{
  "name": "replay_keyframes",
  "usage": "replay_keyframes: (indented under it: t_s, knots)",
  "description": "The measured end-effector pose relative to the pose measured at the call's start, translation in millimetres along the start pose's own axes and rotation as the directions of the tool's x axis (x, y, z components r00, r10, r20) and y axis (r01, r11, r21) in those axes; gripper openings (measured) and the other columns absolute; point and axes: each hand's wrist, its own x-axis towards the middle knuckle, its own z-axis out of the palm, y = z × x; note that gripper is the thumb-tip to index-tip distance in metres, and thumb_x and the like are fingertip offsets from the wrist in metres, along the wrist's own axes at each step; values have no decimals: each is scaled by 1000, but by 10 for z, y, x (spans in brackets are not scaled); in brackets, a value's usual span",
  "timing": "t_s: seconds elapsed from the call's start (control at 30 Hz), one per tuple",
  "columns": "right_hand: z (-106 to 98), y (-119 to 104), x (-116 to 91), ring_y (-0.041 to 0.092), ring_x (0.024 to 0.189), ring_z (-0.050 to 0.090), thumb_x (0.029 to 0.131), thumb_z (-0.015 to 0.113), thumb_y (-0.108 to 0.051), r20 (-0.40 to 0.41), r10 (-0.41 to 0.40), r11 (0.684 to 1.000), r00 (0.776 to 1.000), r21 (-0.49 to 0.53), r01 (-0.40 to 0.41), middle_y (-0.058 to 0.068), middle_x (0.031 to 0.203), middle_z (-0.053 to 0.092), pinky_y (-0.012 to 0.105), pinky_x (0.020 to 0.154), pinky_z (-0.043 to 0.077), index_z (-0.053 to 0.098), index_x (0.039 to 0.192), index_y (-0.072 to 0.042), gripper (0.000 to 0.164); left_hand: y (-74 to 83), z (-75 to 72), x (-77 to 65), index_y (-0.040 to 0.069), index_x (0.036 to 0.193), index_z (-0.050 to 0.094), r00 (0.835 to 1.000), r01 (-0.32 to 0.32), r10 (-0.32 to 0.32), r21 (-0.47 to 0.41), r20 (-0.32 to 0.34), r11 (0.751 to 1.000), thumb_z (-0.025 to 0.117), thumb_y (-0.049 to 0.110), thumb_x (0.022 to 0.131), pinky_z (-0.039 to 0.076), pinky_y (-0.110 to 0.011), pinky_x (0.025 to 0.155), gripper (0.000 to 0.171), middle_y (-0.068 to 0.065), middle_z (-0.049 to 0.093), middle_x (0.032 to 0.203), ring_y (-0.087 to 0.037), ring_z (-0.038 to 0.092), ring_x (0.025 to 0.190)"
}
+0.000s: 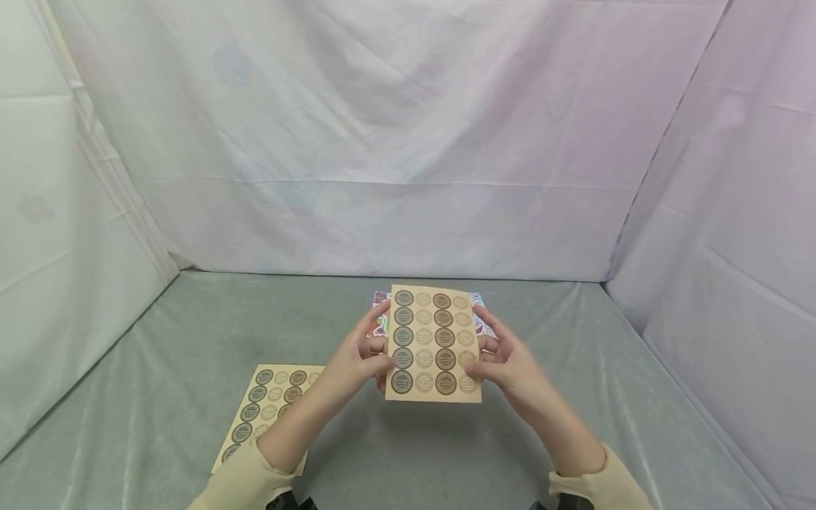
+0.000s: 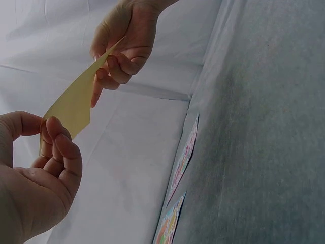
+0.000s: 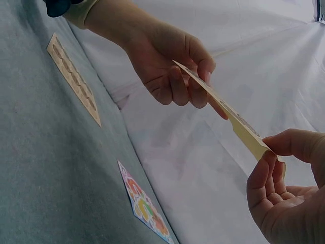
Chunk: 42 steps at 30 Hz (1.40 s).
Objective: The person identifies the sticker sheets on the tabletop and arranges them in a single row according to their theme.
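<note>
Sheet in the air: a rectangular tan paper sheet, printed with round seals in four columns of five, alternately dark-ringed and pale; it is raised off the desk between both hands, printed face toward the head camera, its plain yellowish back showing in the left wrist view.
Left hand: pinches that sheet's left edge, thumb on the printed face, fingers curled behind.
Right hand: pinches the right edge likewise, thumb over a pale seal near the lower corner.
Sheet lying down: a second tan paper sheet with similar round seals, flat on the desk at the left, partly covered by the left forearm.
Colourful pieces: two flat multicoloured printed sheets, beyond the raised sheet and mostly hidden by it in the head view.
Desk: covered in grey-green cloth.
Surroundings: whitish fabric curtains behind and at both sides.
Sleeves: cream cuffs on both forearms.
</note>
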Motion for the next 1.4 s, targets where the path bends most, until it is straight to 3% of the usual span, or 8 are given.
replay_keyframes:
  t_s: [0.9,1.13,1.4]
  knots:
    - [182,138,-10,20,80,66,74,67,14,102,53,999,993,-2,-53,15,95,61,36,80,54,11,154,-10,101,-75,-170,-302,17,152,16,997,77,-77,16,0,997,57,-10,80,50,-29,52,87,-15,63,78,-17,53,52]
    - [232,189,-9,14,69,61,72,68,14,110,55,998,992,-13,-54,13,93,61,30,73,55,10,154,-9,103,-105,-233,-369,16,153,14,997,74,-75,33,18,997,57,-11,81,52,-33,51,87,-13,58,70,-18,54,50]
    - [276,237,-11,16,70,63,74,68,14,109,69,997,992,-33,-66,14,91,61,32,70,55,14,153,-6,97,-132,-282,-432,16,153,15,993,115,-115,44,-8,992,60,-8,81,53,-38,49,88,-12,56,66,-21,55,48]
